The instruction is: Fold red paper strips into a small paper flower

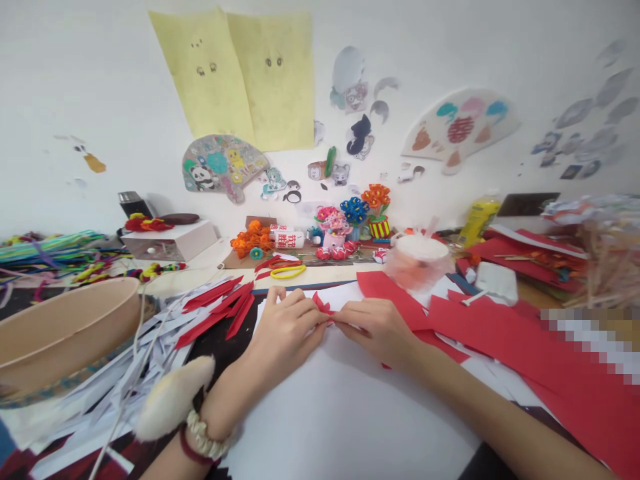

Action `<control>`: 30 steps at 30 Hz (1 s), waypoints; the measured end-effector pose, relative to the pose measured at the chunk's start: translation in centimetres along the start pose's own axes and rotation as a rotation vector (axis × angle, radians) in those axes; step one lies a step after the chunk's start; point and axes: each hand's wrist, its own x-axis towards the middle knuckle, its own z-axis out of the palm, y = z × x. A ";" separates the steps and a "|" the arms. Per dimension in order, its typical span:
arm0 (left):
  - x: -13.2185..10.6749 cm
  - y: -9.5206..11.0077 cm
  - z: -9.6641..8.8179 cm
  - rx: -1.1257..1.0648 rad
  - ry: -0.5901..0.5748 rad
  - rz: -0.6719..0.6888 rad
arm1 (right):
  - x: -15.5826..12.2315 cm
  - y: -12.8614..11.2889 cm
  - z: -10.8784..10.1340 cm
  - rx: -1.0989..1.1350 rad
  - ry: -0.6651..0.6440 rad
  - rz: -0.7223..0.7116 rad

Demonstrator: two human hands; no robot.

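A small piece of folded red paper (323, 303) is pinched between both hands above a large white sheet (350, 407). My left hand (287, 323) grips its left side with fingers closed, and a scrunchie (204, 437) circles that wrist. From the right, my right hand (375, 327) holds the paper with thumb and fingers pressed together. The fingertips of the two hands almost meet, so most of the red piece is hidden. Folded red strips (220, 310) lie left of my left hand, and wide red paper (395, 293) lies behind my right hand.
White paper strips (125, 360) and a beige basin (70, 320) are at the left. At the back stand pipe-cleaner flowers (354, 210) and a lidded cup (419, 257). Large red sheets (530, 353) cover the right side, near a yellow bottle (479, 219). A yellow ring (288, 272) lies behind my hands.
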 end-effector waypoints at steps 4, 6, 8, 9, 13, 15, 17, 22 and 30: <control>-0.1 0.1 -0.2 0.060 0.011 0.037 | 0.2 0.0 -0.3 0.016 -0.032 -0.032; -0.1 0.2 -0.2 0.098 -0.008 0.094 | 0.2 -0.1 -0.5 -0.005 -0.071 -0.075; -0.2 0.3 -0.2 0.122 -0.057 0.159 | 0.2 -0.2 -0.6 -0.034 -0.117 -0.118; -0.2 0.3 -0.2 0.128 -0.090 0.194 | 0.2 -0.2 -0.6 -0.045 -0.137 -0.140; -0.3 0.4 0.0 0.107 -0.157 0.251 | 0.0 -0.3 -0.4 -0.038 -0.180 -0.169; -0.3 0.4 0.0 0.056 -0.149 0.168 | -0.1 -0.3 -0.4 0.012 -0.177 -0.131; -0.3 0.4 0.1 0.015 -0.141 0.071 | 0.0 -0.3 -0.5 0.082 -0.178 -0.066; -0.3 1.1 0.5 0.152 -0.091 0.083 | 0.2 -0.3 -0.8 0.112 -0.212 0.076; -0.4 1.6 1.5 0.344 -0.084 -0.044 | 0.4 -0.1 -0.8 0.030 -0.141 0.161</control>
